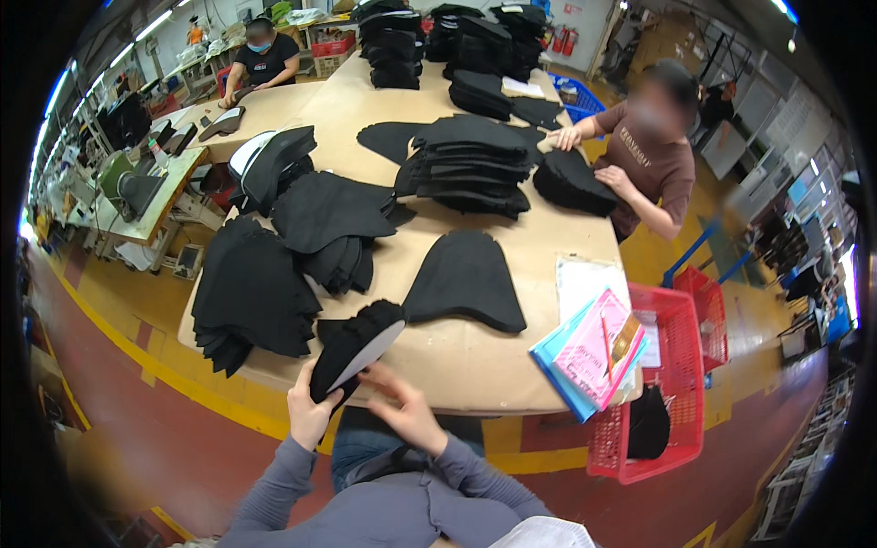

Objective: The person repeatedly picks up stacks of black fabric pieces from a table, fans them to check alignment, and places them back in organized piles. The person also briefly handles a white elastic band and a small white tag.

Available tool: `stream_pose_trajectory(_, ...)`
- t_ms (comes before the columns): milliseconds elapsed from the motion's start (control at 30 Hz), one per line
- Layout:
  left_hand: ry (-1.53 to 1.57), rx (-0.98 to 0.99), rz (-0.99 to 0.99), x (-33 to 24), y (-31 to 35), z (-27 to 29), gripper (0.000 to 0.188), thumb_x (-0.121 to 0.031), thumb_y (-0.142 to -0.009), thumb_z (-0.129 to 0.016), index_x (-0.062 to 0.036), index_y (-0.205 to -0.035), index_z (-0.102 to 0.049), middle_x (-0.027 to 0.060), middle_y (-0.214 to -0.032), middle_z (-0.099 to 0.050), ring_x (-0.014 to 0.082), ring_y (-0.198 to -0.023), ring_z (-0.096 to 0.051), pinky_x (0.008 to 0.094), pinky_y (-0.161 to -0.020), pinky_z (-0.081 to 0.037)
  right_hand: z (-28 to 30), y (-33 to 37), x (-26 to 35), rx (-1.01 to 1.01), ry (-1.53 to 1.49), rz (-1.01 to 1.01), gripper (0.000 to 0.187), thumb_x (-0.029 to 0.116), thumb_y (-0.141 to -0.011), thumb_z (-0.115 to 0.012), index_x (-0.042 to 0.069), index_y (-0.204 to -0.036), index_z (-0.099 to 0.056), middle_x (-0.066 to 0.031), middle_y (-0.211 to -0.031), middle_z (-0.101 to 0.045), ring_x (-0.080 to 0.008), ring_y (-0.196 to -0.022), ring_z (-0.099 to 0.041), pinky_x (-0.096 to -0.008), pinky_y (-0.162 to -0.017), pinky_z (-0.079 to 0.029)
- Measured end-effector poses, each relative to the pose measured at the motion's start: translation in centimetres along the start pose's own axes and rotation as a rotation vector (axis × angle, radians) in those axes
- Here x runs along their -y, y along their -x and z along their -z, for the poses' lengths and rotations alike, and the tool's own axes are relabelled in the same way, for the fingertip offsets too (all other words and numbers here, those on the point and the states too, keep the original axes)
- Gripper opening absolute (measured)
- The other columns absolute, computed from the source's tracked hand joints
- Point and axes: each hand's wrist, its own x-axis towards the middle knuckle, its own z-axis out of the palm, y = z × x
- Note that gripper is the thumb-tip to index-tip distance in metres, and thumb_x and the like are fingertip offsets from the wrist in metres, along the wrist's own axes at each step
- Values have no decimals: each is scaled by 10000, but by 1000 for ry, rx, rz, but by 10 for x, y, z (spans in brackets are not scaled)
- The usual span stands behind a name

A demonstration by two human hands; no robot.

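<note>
Head view: I'm seeing the left hand (pixel 309 409) gripping a curved bundle of black, pale-grey-faced fabric-like pieces (pixel 350 344) at the brown-paper-coloured table's (pixel 438 382) near edge; the right hand (pixel 407 413) is hovering loosely open beside it.

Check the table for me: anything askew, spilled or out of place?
The pink booklet and blue folder lie askew at the table's near right corner, seeming to jut slightly past its edge. The black pile at left is unevenly fanned. No spill shows.
</note>
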Motion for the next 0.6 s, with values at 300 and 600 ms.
stream_pose_trajectory(300, 374, 436, -16, 4, -15, 12, 620, 101, -642, -802, 52, -1219, -580, 91, -1059, -681, 140, -1001, -629, 275, -902, -474, 104, -15, 7, -80, 253, 243, 1455, 161, -474, -967, 29, -1531, 25, -198, -1558, -218, -295, -1432, -261, -407, -1169, -242)
stream_pose_trajectory(600, 214, 611, -346, 80, -62, -89, 713, -96, -710, -850, -14, -1289, -442, 161, -1041, -673, 245, -981, -665, 349, -863, -519, 138, 77, -25, -431, 530, 77, 836, 153, -585, -940, 9, -1281, -501, -149, -1216, -622, -247, -1134, -602, -376, -970, -482)
